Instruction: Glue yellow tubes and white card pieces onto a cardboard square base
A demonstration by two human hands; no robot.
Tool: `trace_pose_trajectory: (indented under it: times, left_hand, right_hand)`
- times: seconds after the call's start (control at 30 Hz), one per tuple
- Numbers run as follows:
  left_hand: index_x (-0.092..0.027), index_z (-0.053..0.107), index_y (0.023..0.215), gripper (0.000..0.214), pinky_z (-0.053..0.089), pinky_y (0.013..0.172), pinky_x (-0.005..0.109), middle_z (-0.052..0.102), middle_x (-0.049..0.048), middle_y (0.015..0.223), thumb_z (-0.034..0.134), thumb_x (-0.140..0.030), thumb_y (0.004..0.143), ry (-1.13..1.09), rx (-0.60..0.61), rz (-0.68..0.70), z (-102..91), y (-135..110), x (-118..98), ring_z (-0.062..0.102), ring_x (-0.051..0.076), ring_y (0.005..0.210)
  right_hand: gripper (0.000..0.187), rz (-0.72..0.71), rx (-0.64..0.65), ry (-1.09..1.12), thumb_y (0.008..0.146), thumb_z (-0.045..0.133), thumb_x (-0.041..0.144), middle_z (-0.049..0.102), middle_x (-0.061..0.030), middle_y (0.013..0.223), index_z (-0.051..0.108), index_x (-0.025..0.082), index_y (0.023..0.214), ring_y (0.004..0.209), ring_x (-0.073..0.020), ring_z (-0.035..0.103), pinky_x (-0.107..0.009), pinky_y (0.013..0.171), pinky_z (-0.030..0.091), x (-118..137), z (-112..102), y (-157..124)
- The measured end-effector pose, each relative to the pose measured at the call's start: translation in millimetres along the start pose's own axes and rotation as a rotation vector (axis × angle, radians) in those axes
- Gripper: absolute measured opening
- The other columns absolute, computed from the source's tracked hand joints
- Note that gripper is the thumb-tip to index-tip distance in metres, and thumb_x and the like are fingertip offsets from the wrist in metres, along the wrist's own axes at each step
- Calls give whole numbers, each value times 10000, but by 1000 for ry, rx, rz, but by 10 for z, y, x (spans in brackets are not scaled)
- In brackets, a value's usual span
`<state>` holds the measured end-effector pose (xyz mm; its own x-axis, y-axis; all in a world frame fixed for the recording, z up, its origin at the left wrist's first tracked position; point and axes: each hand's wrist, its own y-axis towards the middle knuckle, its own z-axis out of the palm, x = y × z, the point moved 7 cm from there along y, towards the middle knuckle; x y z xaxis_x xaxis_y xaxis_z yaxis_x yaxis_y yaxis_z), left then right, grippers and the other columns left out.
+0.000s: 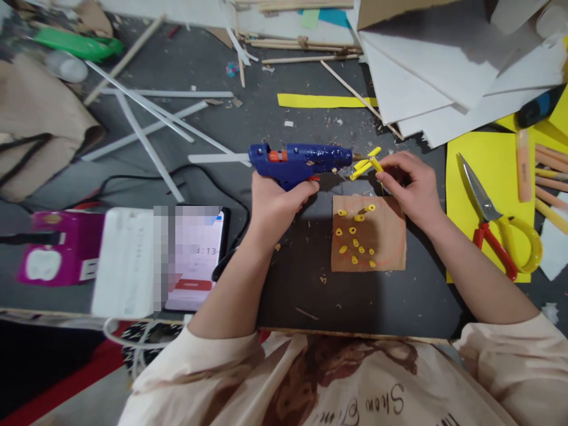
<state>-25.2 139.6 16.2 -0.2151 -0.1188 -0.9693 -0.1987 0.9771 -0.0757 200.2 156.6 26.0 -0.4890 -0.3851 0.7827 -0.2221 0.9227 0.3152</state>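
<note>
My left hand (277, 201) is wrapped round the grip of a blue glue gun (297, 161), whose nozzle points right. My right hand (410, 186) pinches a small bundle of yellow sticks (366, 164) right at the nozzle tip. Just below lies a brown cardboard square (386, 234) with several small yellow rings (355, 239) on it.
A phone (195, 257) and a white box (126, 260) lie at the left, beside a magenta packet (57, 245). Red and yellow scissors (499, 228) rest on yellow paper (492, 163) at the right. White boards (435, 77), white strips (151, 118) and wooden sticks (310, 58) litter the back.
</note>
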Motion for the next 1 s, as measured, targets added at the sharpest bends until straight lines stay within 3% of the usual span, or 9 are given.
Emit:
trace_pose_trajectory:
  times: [0.4,0.63,0.8,1.0]
  left_hand:
    - [-212,490,507,199,293,410,250,405,-57,433,659,-250,604,31,8,36,2,2,-43,360,86,430]
    - [-193,574,575,133,315,395,242,530,-33,498,687,-260,598,45,33,15,29,21,2,395,83,418]
    - [-184,599,610,176,319,376,236,593,-11,561,719,-312,629,86,-104,-7,-66,65,51,421,82,410]
    - [-196,591,692,159,335,372,219,625,13,667,695,-311,660,28,-176,36,-127,63,22,580,138,561]
  right_hand:
    - [305,42,11,19,879,593,521,644,-19,796,651,223,847,695,-147,562,-291,643,421,0,-4,3]
    - [270,35,-3,45,873,622,476,644,-16,779,647,212,823,684,-141,567,-284,622,420,4,1,3]
    - [306,90,-40,66,879,589,536,655,-9,832,642,235,883,697,-141,578,-295,635,459,-44,-77,30]
    - [166,1,256,-104,910,594,389,680,-22,856,678,245,909,712,-152,596,-311,664,465,368,-180,224]
